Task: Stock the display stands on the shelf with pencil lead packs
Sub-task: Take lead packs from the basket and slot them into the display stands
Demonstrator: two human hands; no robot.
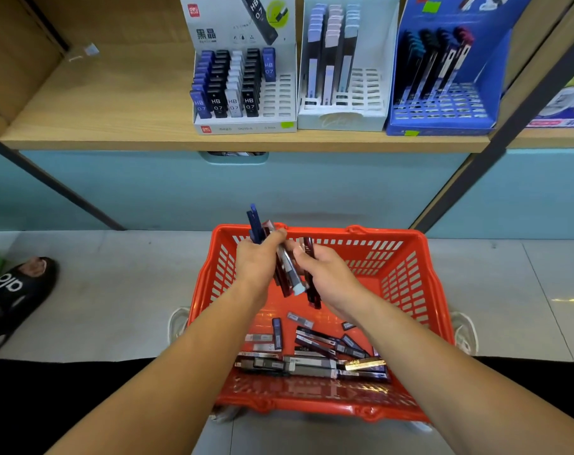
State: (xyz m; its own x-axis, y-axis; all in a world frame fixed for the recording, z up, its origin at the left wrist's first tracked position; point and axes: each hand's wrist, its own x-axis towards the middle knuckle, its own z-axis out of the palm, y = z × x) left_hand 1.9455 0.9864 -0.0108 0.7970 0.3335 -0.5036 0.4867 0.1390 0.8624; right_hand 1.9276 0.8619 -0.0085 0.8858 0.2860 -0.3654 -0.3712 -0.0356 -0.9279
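Above a red basket [407,277], my left hand [257,262] grips a bundle of long pencil lead packs [287,274], blue and maroon ends sticking up. My right hand [326,274] holds a single maroon pack [311,284] beside the bundle, thumb touching it. Several more lead packs [315,353] lie loose on the basket floor. On the wooden shelf [115,103] stand three display stands: a white one [246,90] mostly filled with short HB 0.7 packs, a pale one [343,77] with three rows of tall packs, and a blue one [443,87] with several tall packs.
A person's foot in a black sandal [16,290] is on the tiled floor at left. Dark metal shelf braces [55,185] slant down on both sides. A teal panel [279,192] runs below the shelf. Another display box [564,103] sits at the far right.
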